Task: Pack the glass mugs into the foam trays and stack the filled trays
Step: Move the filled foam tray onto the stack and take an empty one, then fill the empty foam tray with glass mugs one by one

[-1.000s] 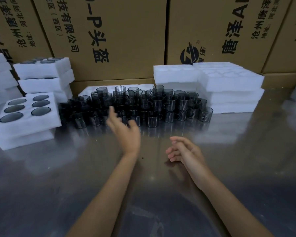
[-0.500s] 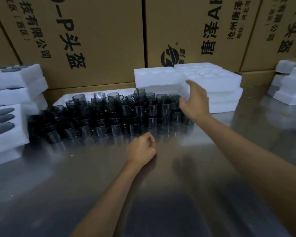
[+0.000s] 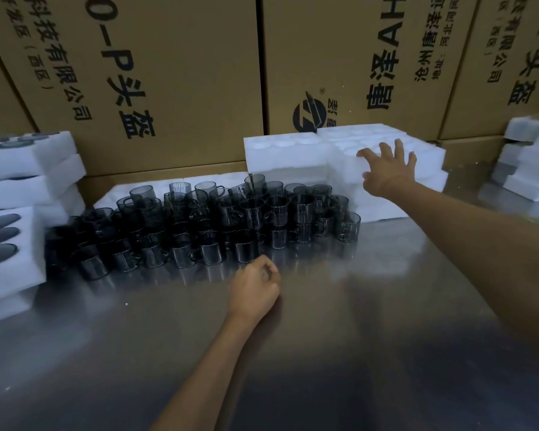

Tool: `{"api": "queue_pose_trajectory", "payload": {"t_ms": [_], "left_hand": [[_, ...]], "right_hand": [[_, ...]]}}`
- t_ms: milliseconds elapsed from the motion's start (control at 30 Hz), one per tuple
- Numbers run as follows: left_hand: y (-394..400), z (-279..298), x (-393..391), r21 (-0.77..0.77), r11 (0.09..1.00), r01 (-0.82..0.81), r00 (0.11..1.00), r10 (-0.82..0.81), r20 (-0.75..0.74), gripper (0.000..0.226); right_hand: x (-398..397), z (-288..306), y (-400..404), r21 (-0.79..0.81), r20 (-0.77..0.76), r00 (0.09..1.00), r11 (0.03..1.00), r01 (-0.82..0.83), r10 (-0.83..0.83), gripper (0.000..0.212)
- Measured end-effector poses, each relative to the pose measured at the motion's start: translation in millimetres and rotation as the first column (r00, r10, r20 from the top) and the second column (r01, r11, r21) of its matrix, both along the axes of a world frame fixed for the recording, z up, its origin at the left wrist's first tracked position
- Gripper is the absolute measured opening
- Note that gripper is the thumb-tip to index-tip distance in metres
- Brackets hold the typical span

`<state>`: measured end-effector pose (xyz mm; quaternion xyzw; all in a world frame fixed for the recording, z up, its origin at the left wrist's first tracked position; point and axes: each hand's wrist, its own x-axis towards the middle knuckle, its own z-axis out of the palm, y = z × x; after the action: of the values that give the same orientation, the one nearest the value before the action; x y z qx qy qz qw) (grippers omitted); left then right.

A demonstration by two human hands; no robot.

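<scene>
Shiny metal table (image 3: 339, 353), printed cardboard boxes (image 3: 175, 73) stacked behind, w/ logo

The right hand (image 3: 388, 171) is stretched far forward on a nearly straight arm, fingers spread and laid on the top empty foam tray (image 3: 423, 154) — thumb at its near edge. The left hand (image 3: 254, 287) (loosely fisted, holding nothing) rests nearer than that tray, forearm bare.
</scene>
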<state>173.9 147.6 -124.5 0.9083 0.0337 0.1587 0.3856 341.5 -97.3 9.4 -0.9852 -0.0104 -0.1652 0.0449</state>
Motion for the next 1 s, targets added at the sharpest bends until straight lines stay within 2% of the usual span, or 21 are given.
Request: {"api": "queue_pose_trajectory", "payload": {"t_ms": [133,233,333,433,500,567,633,700,833,933,1000], "left_hand": [[-1,2,-5,-0.021,1.0,0.018,1.0,-0.018,0.013,0.017],[1,2,-9,-0.051,0.998,0.029,0.999,-0.028,0.022,0.018],[2,2,-13,-0.154,0.987,0.039,0.999,-0.036,0.024,0.019],[4,2,-18,-0.306,0.952,0.022,0.999,-0.01,0.041,0.018],[5,4,-25,-0.469,0.883,-0.021,0.996,0.061,0.07,0.016],[11,6,-35,-0.63,0.77,-0.103,0.96,0.244,0.141,0.016],[23,5,-45,-0.708,0.683,-0.178,0.887,0.423,0.185,0.014],[39,3,-55,-0.756,0.623,-0.2,0.858,0.484,0.172,0.011],[62,10,-66,-0.835,0.532,-0.141,0.923,0.375,0.083,0.017],[66,12,-74,-0.809,0.579,-0.101,0.965,0.255,0.061,0.016],[65,13,-78,-0.768,0.639,-0.049,0.989,0.137,0.05,0.022]], "right_hand": [[-11,10,-5,-0.001,0.135,0.991,1.0,-0.023,0.023,0.044],[-33,19,1,-0.11,0.242,0.966,0.991,-0.07,0.096,0.046],[-67,32,19,-0.237,0.317,0.918,0.957,-0.166,0.238,0.049],[-115,41,44,-0.298,0.349,0.86,0.914,-0.276,0.373,0.041],[-150,41,61,-0.302,0.315,0.836,0.882,-0.361,0.45,0.037],[-187,31,77,-0.289,0.27,0.808,0.844,-0.451,0.524,0.036],[-222,13,92,-0.285,0.201,0.779,0.796,-0.534,0.594,0.039],[-253,-8,104,-0.258,0.126,0.738,0.741,-0.621,0.663,0.038],[-291,-49,121,-0.237,-0.069,0.679,0.649,-0.723,0.731,0.033],[-297,-64,122,-0.195,-0.18,0.643,0.613,-0.765,0.745,0.029],[-284,-54,122,-0.007,-0.203,0.624,0.636,-0.772,0.755,0.021]]}}
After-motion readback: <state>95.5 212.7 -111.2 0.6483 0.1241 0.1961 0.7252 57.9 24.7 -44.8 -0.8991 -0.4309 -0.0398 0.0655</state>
